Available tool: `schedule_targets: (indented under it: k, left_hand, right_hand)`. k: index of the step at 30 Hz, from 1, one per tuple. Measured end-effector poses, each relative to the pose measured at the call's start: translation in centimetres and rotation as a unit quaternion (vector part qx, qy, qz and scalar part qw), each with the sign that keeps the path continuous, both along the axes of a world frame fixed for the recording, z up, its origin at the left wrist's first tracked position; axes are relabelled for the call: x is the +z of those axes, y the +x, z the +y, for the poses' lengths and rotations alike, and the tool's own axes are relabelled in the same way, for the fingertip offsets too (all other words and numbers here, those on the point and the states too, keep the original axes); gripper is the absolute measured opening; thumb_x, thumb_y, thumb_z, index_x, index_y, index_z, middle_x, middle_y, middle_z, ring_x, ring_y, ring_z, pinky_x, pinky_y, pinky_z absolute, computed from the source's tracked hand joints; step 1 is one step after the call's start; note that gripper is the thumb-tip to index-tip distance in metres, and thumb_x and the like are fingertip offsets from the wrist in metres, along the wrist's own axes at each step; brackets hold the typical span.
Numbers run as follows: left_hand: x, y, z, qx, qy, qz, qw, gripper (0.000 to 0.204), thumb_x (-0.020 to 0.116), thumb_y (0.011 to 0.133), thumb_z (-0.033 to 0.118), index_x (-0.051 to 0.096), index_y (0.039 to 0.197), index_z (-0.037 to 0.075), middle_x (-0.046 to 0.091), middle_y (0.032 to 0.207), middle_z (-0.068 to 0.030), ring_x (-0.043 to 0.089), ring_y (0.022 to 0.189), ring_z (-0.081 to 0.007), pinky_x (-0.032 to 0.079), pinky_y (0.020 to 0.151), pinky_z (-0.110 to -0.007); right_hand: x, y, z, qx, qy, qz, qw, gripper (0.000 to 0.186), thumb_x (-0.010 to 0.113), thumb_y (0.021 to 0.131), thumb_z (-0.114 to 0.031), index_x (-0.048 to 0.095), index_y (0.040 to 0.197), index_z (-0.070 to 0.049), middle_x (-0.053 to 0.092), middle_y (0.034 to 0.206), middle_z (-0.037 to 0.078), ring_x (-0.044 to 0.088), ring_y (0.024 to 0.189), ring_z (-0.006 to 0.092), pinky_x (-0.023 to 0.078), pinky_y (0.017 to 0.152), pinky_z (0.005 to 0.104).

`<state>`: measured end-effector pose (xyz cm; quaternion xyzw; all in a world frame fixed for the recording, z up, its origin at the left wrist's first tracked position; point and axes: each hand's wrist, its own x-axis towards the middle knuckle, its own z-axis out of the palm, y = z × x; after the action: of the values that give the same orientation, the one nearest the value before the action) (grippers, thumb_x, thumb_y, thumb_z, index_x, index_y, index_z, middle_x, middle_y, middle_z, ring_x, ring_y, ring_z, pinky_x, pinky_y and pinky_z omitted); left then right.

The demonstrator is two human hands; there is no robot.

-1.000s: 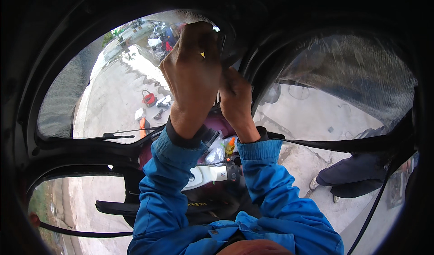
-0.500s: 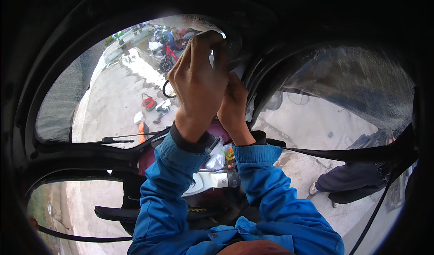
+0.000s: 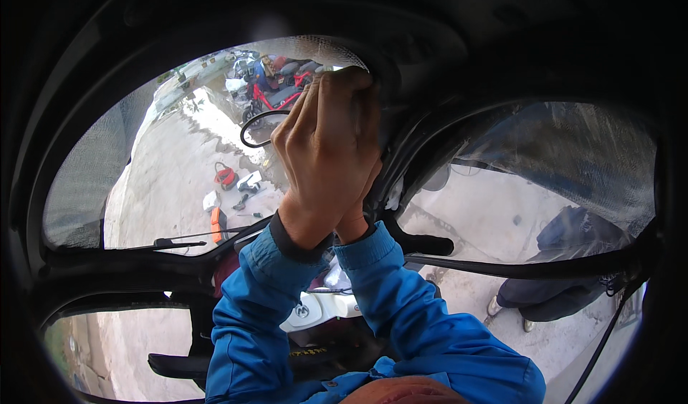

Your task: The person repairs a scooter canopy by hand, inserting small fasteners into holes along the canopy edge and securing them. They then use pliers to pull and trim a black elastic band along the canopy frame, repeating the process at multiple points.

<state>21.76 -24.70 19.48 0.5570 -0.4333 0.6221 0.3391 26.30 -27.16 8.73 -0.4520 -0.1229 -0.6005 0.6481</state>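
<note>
Both my hands are raised in front of the dark frame (image 3: 401,117) between two clear window panels. My left hand (image 3: 315,142) is closed, its fingers bent at the upper right edge of the left clear panel (image 3: 165,167). What it grips, if anything, is hidden. Behind and against it is my right hand (image 3: 368,171), with its fingers mostly covered. A thin black loop (image 3: 245,129) shows left of my left hand, and its other end disappears behind that hand. Blue sleeves cover both my forearms.
Below my arms are a white scooter front (image 3: 315,311) and a black strap (image 3: 516,266) crossing to the right. Through the panels I see a red motorcycle (image 3: 276,97), a red round item (image 3: 226,177), an orange item (image 3: 218,225) and a person's dark-trousered legs (image 3: 552,296).
My right hand has moved left, behind my left hand, and shows less. More of the black loop is visible. The whole view has shifted slightly.
</note>
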Motion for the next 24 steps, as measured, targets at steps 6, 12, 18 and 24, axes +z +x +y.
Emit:
schedule_targets:
  k: [6, 12, 18, 24]
  left_hand:
    - [0.5, -0.8, -0.8, -0.039, -0.028, 0.014, 0.999, 0.023, 0.081, 0.085, -0.003, 0.067, 0.100, 0.007, 0.071, 0.085, -0.0104, 0.074, 0.071, -0.0283, 0.058, 0.061, -0.034]
    - [-0.3, -0.2, 0.0, -0.036, 0.008, 0.033, 0.999, 0.023, 0.080, 0.088, 0.001, 0.071, 0.108, 0.006, 0.075, 0.096, -0.0137, 0.077, 0.080, -0.0292, 0.061, 0.067, -0.033]
    - [-2.4, -0.5, 2.1, 0.140, 0.058, 0.089, 0.984, 0.036, 0.080, 0.094, 0.023, 0.076, 0.127, 0.009, 0.076, 0.121, -0.0149, 0.076, 0.106, -0.0316, 0.066, 0.090, -0.041]
    - [-0.8, 0.1, 2.8, 0.063, 0.083, 0.029, 0.994, 0.015, 0.080, 0.089, 0.004, 0.080, 0.104, 0.006, 0.078, 0.096, -0.0089, 0.079, 0.085, -0.0249, 0.062, 0.070, -0.034]
  right_hand:
    - [0.3, 0.4, 1.7, 0.109, 0.081, -0.054, 0.989, 0.013, 0.068, 0.105, -0.013, 0.068, 0.112, -0.002, 0.070, 0.099, 0.000, 0.065, 0.093, 0.0077, 0.051, 0.077, 0.0244]
    - [0.9, -0.6, 2.7, 0.165, 0.126, -0.080, 0.975, 0.014, 0.068, 0.106, -0.014, 0.068, 0.113, -0.002, 0.069, 0.099, 0.000, 0.064, 0.093, 0.0070, 0.050, 0.077, 0.0238]
    - [1.8, -0.7, 2.4, 0.207, 0.175, -0.102, 0.957, 0.015, 0.068, 0.106, -0.015, 0.068, 0.114, -0.002, 0.069, 0.099, 0.000, 0.064, 0.093, 0.0063, 0.050, 0.077, 0.0232]
    - [1.8, -1.0, 1.5, 0.208, 0.174, -0.121, 0.955, 0.017, 0.067, 0.109, -0.017, 0.068, 0.111, -0.001, 0.069, 0.095, 0.000, 0.061, 0.089, 0.0049, 0.048, 0.077, 0.0224]
